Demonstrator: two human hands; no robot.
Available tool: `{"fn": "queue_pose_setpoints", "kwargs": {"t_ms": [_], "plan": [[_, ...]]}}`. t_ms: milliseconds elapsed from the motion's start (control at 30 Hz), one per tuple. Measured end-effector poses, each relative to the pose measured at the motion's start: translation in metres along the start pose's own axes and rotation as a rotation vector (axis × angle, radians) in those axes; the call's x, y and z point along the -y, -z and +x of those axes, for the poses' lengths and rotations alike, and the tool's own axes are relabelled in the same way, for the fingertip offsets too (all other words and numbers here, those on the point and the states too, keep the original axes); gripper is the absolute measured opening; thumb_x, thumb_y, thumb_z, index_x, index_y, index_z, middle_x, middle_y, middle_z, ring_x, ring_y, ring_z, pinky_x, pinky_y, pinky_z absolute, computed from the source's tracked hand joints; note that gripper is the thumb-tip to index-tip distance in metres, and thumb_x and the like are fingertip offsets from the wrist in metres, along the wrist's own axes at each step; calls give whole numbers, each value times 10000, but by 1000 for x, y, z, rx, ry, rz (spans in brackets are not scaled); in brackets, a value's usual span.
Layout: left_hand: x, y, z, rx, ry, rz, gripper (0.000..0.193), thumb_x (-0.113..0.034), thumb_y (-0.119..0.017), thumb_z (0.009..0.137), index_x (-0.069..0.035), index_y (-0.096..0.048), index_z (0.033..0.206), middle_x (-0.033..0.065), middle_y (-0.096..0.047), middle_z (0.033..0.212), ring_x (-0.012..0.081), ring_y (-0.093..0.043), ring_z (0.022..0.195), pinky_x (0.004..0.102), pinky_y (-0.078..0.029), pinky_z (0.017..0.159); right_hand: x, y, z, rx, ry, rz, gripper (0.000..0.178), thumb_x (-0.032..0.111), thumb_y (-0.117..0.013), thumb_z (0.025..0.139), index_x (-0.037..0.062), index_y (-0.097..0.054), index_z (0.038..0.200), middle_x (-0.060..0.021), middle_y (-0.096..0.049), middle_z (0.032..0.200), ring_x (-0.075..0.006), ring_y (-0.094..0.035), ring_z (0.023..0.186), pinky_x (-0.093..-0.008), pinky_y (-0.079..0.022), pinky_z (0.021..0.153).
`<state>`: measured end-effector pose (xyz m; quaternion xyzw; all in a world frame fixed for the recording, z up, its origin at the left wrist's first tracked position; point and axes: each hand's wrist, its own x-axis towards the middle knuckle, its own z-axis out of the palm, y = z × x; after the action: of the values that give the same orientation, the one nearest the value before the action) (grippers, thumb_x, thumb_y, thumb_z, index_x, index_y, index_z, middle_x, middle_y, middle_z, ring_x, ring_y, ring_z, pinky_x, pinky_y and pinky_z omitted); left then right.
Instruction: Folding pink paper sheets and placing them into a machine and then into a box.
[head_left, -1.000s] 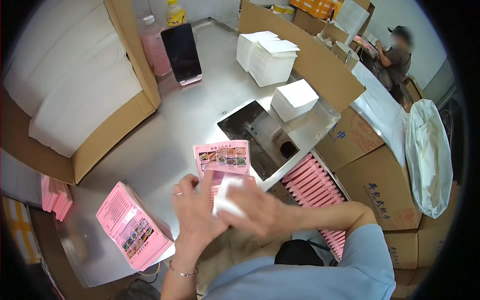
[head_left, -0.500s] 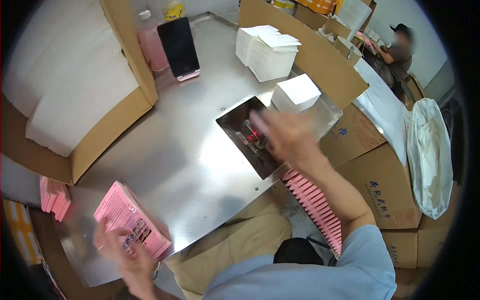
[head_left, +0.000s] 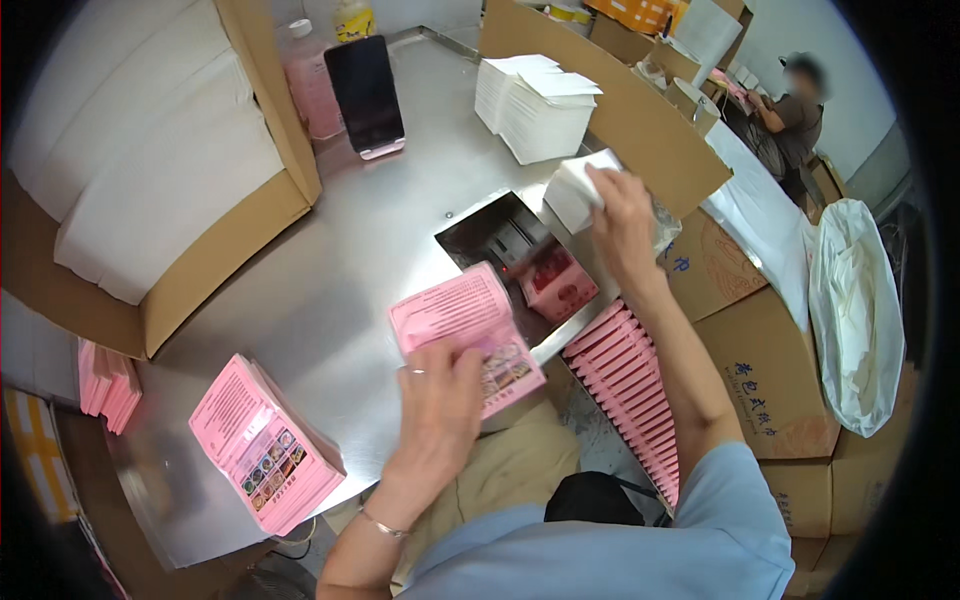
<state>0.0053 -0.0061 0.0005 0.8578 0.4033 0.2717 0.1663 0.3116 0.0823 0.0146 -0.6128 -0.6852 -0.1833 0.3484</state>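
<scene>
My left hand [head_left: 440,390] has its fingers closed on a pink printed packet sleeve [head_left: 455,305], held at the near left side of a rectangular opening [head_left: 480,235] in the metal table. Inside that opening a pink packet [head_left: 562,290] stands at the right side, with a small red light beside it. At the far right corner of the opening, my right hand [head_left: 622,215] grips the small stack of white folded tissues [head_left: 570,195]; how many it holds is hidden. Near the table's front left edge lies a stack of pink printed sleeves [head_left: 265,445].
A taller tissue stack [head_left: 540,110] stands at the back, near a phone on a stand [head_left: 365,95]. A cardboard box of white tissues [head_left: 170,190] flanks the left. Pink packets in a row [head_left: 620,385] sit below the right edge. Another person [head_left: 800,115] sits far right.
My left hand has moved right from the sleeve stack, carrying one sleeve. My right hand has left the opening for the small tissue stack. A pink packet now shows in the opening.
</scene>
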Motion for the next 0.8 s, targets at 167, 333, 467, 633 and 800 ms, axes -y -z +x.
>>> {"fn": "queue_pose_setpoints", "kwargs": {"t_ms": [167, 333, 467, 633, 800], "plan": [[8, 25, -5, -3, 43, 17, 599, -217, -751, 714, -11, -577, 1248, 260, -389, 1483, 437, -401, 1335, 532, -385, 947, 143, 34, -89, 208, 772, 405, 391, 164, -667, 816, 39, -670, 1187, -218, -583, 1210, -398, -584, 1194, -650, -388, 1083], [-5, 3, 12, -117, 117, 165, 824, -341, -813, 674, -74, -503, 1389, 276, -293, 1567, 482, -295, 1419, 591, -282, 1038, 138, -8, -25, 507, 445, 183, 182, 161, -687, 737, 46, -649, 874, -123, -632, 910, -285, -640, 865, -711, -276, 1064], [4, 17, -3, -53, 190, 323, 745, -379, -756, 744, -88, -529, 1391, 232, -371, 1522, 501, -322, 1379, 583, -295, 1021, 155, 8, -40, 429, 574, 407, 207, 110, -683, 748, 50, -633, 940, -143, -632, 902, -321, -638, 882, -541, -414, 1005], [-11, 17, 0, -63, 319, 351, 565, -342, -719, 794, -186, -614, 1327, 190, -461, 1411, 408, -444, 1169, 513, -317, 964, 51, 27, 14, 8, 109, -393, 352, 200, -705, 846, 14, -624, 1133, -152, -622, 1001, -341, -586, 962, -456, -447, 830], [1, 9, -1, -191, 167, 400, 545, -458, -730, 795, -77, -649, 1176, 160, -526, 1313, 401, -470, 1109, 514, -322, 923, 14, 3, 5, 73, -26, -162, 222, 222, -644, 906, 31, -706, 812, -115, -607, 883, -283, -565, 922, -441, -438, 802]]}}
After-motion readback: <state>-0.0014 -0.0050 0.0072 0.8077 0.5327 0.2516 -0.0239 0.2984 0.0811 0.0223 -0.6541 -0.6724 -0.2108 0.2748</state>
